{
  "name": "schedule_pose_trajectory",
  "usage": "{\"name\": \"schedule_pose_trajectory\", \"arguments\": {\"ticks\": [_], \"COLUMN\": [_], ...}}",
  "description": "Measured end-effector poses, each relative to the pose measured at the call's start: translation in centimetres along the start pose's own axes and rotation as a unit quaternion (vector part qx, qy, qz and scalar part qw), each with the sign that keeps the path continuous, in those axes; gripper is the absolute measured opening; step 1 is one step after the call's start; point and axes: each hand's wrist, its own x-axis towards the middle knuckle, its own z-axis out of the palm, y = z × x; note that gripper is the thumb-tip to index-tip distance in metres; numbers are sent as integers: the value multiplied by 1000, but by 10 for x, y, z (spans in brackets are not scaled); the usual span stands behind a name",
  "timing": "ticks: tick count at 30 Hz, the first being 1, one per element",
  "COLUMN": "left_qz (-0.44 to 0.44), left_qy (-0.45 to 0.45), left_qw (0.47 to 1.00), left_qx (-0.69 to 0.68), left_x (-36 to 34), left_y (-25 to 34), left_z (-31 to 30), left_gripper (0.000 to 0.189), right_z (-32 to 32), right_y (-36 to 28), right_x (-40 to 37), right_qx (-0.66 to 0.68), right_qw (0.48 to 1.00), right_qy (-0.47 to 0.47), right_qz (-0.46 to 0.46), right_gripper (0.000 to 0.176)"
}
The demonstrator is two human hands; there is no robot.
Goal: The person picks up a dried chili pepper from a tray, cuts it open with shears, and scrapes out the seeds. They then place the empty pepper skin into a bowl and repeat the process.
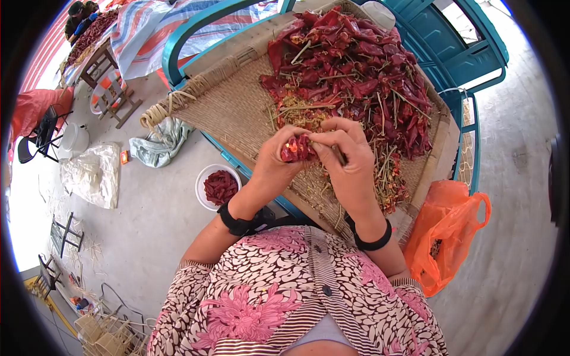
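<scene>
Over a woven tray (219, 113), my left hand (274, 157) is closed around a dried red chili pepper (295, 149), which appears torn open with pale bits showing. The thumb and fingertips of my right hand (350, 157) pinch at the pepper's edge, the other fingers curled. Something dark and thin shows between the right fingers, too small to name. Beyond both hands lies a large heap of dried red chili peppers (356, 65). Loose seeds and stems (386, 178) are scattered on the tray beside my right hand.
A white bowl (200, 196) of red pepper pieces stands on the floor at left. An orange plastic bag (448, 237) hangs at the tray's right. A teal metal frame (172, 56) surrounds the tray. Another person (80, 18) is at far upper left, near small stools (113, 98).
</scene>
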Motion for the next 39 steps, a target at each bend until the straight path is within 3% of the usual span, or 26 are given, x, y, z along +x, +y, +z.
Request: {"name": "schedule_pose_trajectory", "arguments": {"ticks": [1, 4, 7, 10, 12, 15, 18, 22, 28, 31, 32, 33, 34, 37, 38, 39], "left_qz": [-46, -68, 24, 6, -51, -97, -56, 47, 88, 75, 32, -9, -48, -74, -104, -78], "left_qy": [1, 14, -23, -69, -112, -164, -182, -212, -249, -207, -186, -164, -141, -58, -46, -37], "left_qw": [997, 997, 996, 993, 992, 981, 979, 976, 963, 975, 982, 986, 989, 984, 982, 986], "left_qx": [-58, -30, 79, 96, 39, -40, -76, -16, 53, 6, 9, 11, 12, 148, 150, 143], "left_x": [-2, -4, 0, 1, 1, -1, -3, 3, 8, 5, 3, 2, 2, 4, 5, 8], "left_y": [-2, 4, 1, 16, 19, 26, 25, 19, 14, 13, 12, 9, 6, -4, -9, -8], "left_z": [1, 1, -8, -9, -11, -17, -23, -31, -41, -40, -38, -36, -32, -18, -19, -18], "left_gripper": [36, 32, 33, 34, 36, 38, 39, 39, 32, 28, 26, 24, 21, 16, 17, 18], "right_z": [-1, -2, -6, -10, -11, -16, -22, -22, -11, -5, 0, 8, 14, 11, 7, 1], "right_y": [-1, 3, 7, 8, 8, -3, -14, 4, 21, 28, 26, 19, 13, -8, -20, -24], "right_x": [1, 4, 5, 4, 3, 1, 5, 4, 1, -1, -2, -4, -5, -2, 4, 10], "right_qx": [-34, -90, -73, -103, -112, 90, 275, 458, 597, 663, 528, 363, 174, -12, 40, 39], "right_qw": [999, 993, 992, 987, 985, 991, 933, 801, 659, 600, 773, 902, 980, 993, 990, 992], "right_qy": [-8, -29, -49, -71, -74, -84, -103, -144, -157, -173, -135, -89, -36, 17, 48, 45], "right_qz": [-18, -73, -90, -104, -112, 56, 207, 358, 429, 414, 325, 215, 92, -119, -124, -111], "right_gripper": [20, 26, 27, 23, 18, 11, 9, 10, 10, 7, 6, 5, 5, 10, 14, 13]}}
